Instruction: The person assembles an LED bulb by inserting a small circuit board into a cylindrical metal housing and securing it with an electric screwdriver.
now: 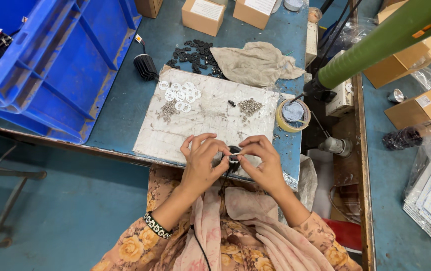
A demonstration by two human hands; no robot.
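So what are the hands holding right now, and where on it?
Both hands, left hand and right hand, pinch a small black round part between the fingertips, at its opposite sides. A thin black wire hangs below it.

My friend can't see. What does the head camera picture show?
Two hands, left hand and right hand, hold a small black round part over a pale work mat with white rings and screws.

A small-parts assembly workshop: worn blue workbench (pixel 125 120), blue plastic crate (pixel 59 60), cardboard boxes (pixel 203 15), screw piles (pixel 249 106), hanging power screwdriver (pixel 376 45).
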